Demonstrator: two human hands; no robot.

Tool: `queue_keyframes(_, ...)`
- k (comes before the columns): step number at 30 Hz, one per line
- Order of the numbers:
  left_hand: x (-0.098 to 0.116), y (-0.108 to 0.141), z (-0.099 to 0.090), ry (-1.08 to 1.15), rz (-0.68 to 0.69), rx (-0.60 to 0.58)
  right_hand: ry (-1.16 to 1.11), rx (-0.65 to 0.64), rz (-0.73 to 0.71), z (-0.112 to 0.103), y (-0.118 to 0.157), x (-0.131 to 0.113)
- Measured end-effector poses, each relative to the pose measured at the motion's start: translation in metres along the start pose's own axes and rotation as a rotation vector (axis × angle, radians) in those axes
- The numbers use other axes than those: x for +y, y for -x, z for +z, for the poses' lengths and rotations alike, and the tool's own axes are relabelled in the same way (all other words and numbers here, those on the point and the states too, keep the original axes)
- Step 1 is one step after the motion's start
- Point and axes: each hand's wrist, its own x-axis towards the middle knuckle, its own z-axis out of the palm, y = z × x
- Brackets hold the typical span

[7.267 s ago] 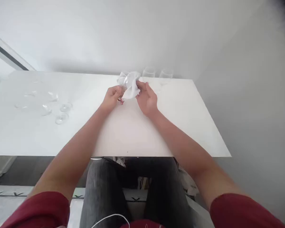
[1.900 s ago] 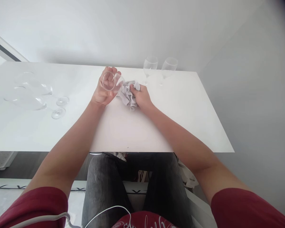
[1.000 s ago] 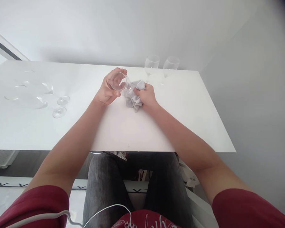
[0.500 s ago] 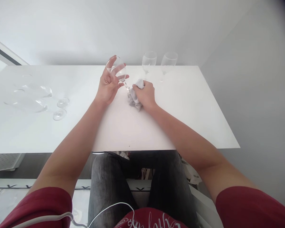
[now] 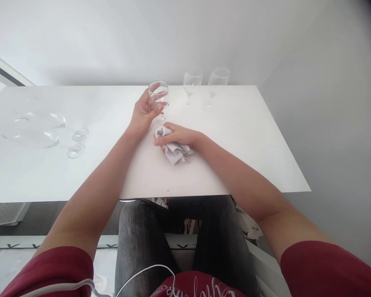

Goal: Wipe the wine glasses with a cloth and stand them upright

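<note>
A clear stemmed wine glass [image 5: 158, 91] is upright or nearly so, with the fingers and thumb of my left hand [image 5: 145, 113] wrapped round its bowl. The stem comes down just beyond my right hand [image 5: 181, 135], and the foot is mostly hidden there. My right hand is closed on a crumpled pale grey cloth [image 5: 176, 152], which bunches out below the fingers close to the white tabletop. Whether the cloth touches the glass I cannot tell.
Two wine glasses, one [image 5: 192, 80] left of the other [image 5: 219, 80], stand upright near the table's back edge. On the left, two more glasses lie on their sides, their feet [image 5: 76, 151] pointing right. A wall rises behind the white table [image 5: 241, 140].
The glass has gone from tilted to more upright and shifted slightly right. My right hand with the cloth has moved left and nearer to me, off the stem area.
</note>
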Motion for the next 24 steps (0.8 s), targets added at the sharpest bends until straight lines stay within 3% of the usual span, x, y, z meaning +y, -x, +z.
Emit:
queue_keyframes(3, -0.003, 0.003, 0.001, -0.021, -0.043, -0.040, 0.057, -0.239, 0.042, -0.005, 0.004, -0.001)
queue_keyframes(5, -0.003, 0.005, 0.002, -0.058, -0.065, -0.078, 0.037, -0.298, 0.046, -0.008, 0.005, 0.000)
queue_keyframes(9, 0.004, 0.009, 0.008, -0.182, -0.089, -0.120, 0.034, -0.328, 0.045, -0.011, 0.004, 0.002)
queue_keyframes(16, 0.004, 0.009, 0.006, -0.280, -0.120, -0.054, 0.068, -0.347, 0.065, -0.011, 0.002, 0.002)
queue_keyframes(24, 0.023, 0.015, 0.017, -0.296, -0.205, -0.233, 0.173, -0.318, 0.055, -0.010, 0.000, 0.001)
